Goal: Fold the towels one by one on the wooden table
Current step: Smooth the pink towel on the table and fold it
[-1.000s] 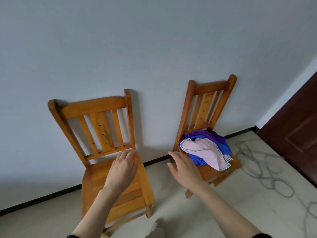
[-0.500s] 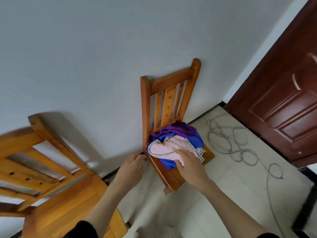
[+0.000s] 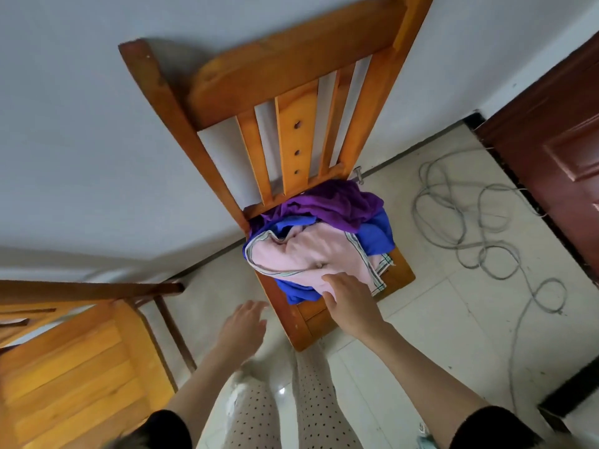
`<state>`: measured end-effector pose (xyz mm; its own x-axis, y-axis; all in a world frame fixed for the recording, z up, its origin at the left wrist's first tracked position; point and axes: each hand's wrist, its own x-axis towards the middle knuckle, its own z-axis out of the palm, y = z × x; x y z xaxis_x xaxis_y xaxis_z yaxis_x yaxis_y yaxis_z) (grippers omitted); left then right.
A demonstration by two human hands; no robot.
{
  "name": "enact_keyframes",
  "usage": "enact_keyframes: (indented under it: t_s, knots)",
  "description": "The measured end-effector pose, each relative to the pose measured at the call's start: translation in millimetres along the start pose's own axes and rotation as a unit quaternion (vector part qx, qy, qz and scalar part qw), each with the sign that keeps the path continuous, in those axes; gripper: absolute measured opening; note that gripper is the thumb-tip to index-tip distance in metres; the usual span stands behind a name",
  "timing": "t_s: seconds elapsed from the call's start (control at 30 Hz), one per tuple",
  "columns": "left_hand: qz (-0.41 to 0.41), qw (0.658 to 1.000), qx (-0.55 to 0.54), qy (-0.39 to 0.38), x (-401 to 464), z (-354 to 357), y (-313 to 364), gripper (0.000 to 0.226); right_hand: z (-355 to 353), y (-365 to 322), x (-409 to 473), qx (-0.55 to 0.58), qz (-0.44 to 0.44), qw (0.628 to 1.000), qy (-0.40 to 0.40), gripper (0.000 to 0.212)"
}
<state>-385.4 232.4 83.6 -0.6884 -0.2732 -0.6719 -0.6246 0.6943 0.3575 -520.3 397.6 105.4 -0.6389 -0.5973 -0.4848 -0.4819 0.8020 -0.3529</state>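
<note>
Closer now than a moment back: I am leaning in over the towel chair (image 3: 291, 315), which is filling the view, while the empty chair (image 3: 81, 367) is sliding off to the lower left.

Towel heap: pink towel (image 3: 311, 254) lying on top, blue towel (image 3: 376, 234) beneath, purple towel (image 3: 337, 202) bunched against the backrest.

Right hand (image 3: 348, 303): fingers resting straight on the pink towel's near edge, not yet gripping anything.

Left hand (image 3: 243, 325): hanging relaxed and empty beside the seat's front corner.

Grey cable (image 3: 470, 228): looping on the floor, well apart.

Handling advice: I am aiming to pinch only the pink striped hem, so the blue one is staying behind.
</note>
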Motion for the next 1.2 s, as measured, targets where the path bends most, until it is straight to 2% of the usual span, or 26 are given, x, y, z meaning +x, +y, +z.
enact_keyframes:
  t_s: [0.1,0.33,0.47,0.63,0.77,0.97,1.07,1.1,1.2]
  knots:
    - [-0.012,1.0,0.003,-0.004,26,13,3,0.041,16,13,28,-0.018,-0.02,0.999,-0.032,0.037]
    - [-0.002,0.999,0.041,0.011,77,34,-12,0.042,65,10,81,-0.08,-0.054,0.994,-0.048,0.034]
    - [0.033,0.995,0.083,0.048,108,38,-15,0.044,88,-2,99,-0.115,-0.031,0.993,0.003,0.036]
    - [0.076,0.991,0.102,0.032,139,33,-17,0.046,105,8,113,-0.09,-0.007,0.996,0.011,0.034]
    - [0.11,0.984,0.136,0.012,143,27,-18,0.042,83,16,98,-0.006,-0.027,0.995,0.091,0.022]
    - [0.127,0.979,0.141,0.072,123,0,-7,0.025,39,45,41,0.013,0.086,0.983,0.162,0.025]
    - [0.19,0.967,0.144,0.091,106,-29,21,0.012,23,56,20,0.016,0.126,0.983,0.131,0.024]
    - [0.219,0.96,0.14,0.105,100,-37,31,0.011,20,59,16,0.019,0.135,0.985,0.107,0.025]
    - [0.236,0.966,0.076,0.074,77,-54,65,0.018,14,60,6,0.059,0.125,0.988,0.073,0.032]
